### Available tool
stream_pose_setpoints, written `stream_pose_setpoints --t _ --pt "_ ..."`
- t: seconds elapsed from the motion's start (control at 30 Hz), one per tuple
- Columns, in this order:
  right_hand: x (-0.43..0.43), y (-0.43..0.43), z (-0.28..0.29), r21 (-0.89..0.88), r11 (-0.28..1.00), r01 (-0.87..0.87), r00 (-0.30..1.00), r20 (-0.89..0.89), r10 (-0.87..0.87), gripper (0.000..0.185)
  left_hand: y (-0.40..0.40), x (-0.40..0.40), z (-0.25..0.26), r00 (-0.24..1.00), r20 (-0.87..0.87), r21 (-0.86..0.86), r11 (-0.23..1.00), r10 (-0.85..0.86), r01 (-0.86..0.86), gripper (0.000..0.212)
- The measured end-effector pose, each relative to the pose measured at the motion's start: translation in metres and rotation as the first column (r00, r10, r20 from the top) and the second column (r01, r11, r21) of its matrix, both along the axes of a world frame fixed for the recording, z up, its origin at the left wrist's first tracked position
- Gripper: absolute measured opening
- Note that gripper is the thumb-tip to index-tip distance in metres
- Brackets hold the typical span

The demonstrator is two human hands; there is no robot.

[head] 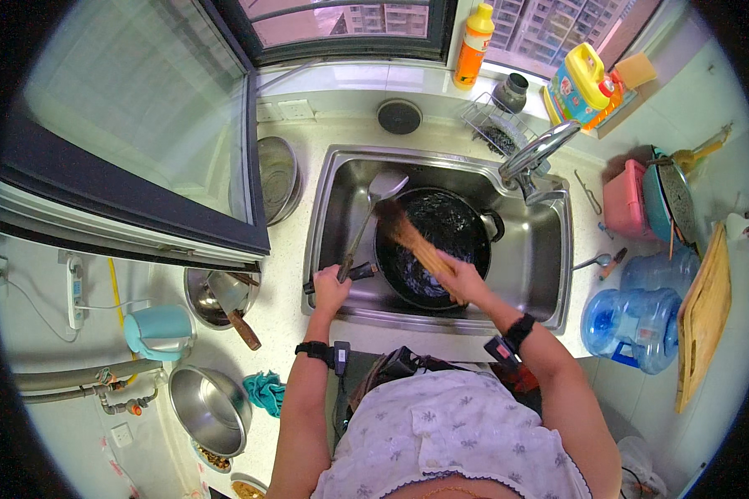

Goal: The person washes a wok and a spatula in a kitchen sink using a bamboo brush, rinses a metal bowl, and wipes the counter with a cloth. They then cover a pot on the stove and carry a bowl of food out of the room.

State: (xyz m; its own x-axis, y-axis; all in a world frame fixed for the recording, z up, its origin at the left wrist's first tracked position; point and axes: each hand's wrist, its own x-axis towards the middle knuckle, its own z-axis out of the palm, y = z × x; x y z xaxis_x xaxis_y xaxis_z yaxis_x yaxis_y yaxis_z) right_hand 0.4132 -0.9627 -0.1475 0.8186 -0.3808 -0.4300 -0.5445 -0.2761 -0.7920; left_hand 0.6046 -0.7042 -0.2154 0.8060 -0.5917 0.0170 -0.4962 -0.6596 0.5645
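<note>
A dark wok (434,206) with water in it sits in the stainless steel sink (530,249). My left hand (332,290) is closed at the sink's near left, around the handle of a metal spatula (361,227) and over the wok's black long handle (363,270). Whether it grips both handles is hard to tell. The spatula's blade lies up beside the wok's left rim. In my right hand (465,280) is a bamboo wok brush (421,246), slanting across the wok. Its dark bristle end is blurred near the upper left rim.
A chrome faucet (530,162) rises at the sink's back right corner. An open window sash (162,125) juts over the left counter. A cleaver (237,312) rests across a metal bowl (196,293). Blue water jugs (630,324) and a wooden cutting board (702,318) stand at right.
</note>
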Motion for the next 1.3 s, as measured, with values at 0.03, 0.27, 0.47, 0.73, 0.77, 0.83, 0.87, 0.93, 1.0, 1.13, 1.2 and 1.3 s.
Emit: stream_pose_setpoints --t 0.03,0.27,0.47,0.73,0.77,0.83,0.87,0.93,1.0,1.13,1.2,1.3 --pt "0.001 -0.009 -0.025 -0.048 0.997 0.057 0.992 0.115 -0.051 0.053 -0.003 0.000 0.001 1.000 0.010 -0.005 1.000 -0.020 0.020 0.033" --pt "-0.029 -0.010 -0.052 0.683 0.435 0.587 0.707 -0.171 -0.686 0.038 -0.004 -0.003 0.006 1.000 0.001 -0.031 0.999 -0.016 0.016 0.020" --pt "-0.056 0.024 -0.017 0.570 0.610 0.550 0.790 -0.118 -0.602 0.038 -0.001 -0.006 0.006 0.999 0.050 -0.012 1.000 -0.021 0.021 0.017" --pt "-0.077 -0.010 0.000 0.533 0.780 0.327 0.937 -0.290 -0.195 0.051 0.006 -0.015 0.004 0.997 -0.032 0.021 0.997 0.070 -0.069 0.022" --pt "-0.077 -0.009 0.015 0.601 0.751 0.274 0.955 -0.263 -0.137 0.052 0.006 -0.017 0.005 0.997 -0.031 0.017 0.997 0.070 -0.070 0.022" --pt "-0.089 0.013 0.018 0.560 0.789 0.252 0.964 -0.215 -0.155 0.058 0.007 -0.020 0.006 0.998 -0.001 0.037 0.998 0.059 -0.059 0.022" --pt "-0.087 0.025 0.034 0.565 0.793 0.226 0.971 -0.198 -0.136 0.057 0.009 -0.020 0.005 0.998 0.000 0.042 0.997 0.067 -0.067 0.022" --pt "-0.077 0.043 0.050 0.568 0.797 0.206 0.976 -0.183 -0.122 0.056 0.008 -0.020 0.006 0.999 0.009 0.037 0.998 0.054 -0.054 0.023" --pt "-0.064 0.053 0.051 0.594 0.794 0.130 0.986 -0.159 -0.042 0.054 0.008 -0.021 0.006 0.998 0.011 0.026 0.998 0.058 -0.058 0.023" --pt "-0.019 0.042 -0.014 0.618 0.759 0.205 0.977 -0.084 -0.196 0.052 0.005 -0.023 0.007 0.995 0.044 0.019 0.995 0.094 -0.095 0.024" --pt "0.006 0.025 -0.030 0.696 0.634 0.337 0.922 -0.107 -0.372 0.049 0.004 -0.022 0.008 0.996 0.048 0.016 0.997 0.075 -0.076 0.024" --pt "0.022 0.004 -0.030 0.776 0.476 0.414 0.827 -0.103 -0.552 0.029 0.009 -0.021 0.001 0.996 0.065 0.001 0.998 0.063 -0.063 0.024"
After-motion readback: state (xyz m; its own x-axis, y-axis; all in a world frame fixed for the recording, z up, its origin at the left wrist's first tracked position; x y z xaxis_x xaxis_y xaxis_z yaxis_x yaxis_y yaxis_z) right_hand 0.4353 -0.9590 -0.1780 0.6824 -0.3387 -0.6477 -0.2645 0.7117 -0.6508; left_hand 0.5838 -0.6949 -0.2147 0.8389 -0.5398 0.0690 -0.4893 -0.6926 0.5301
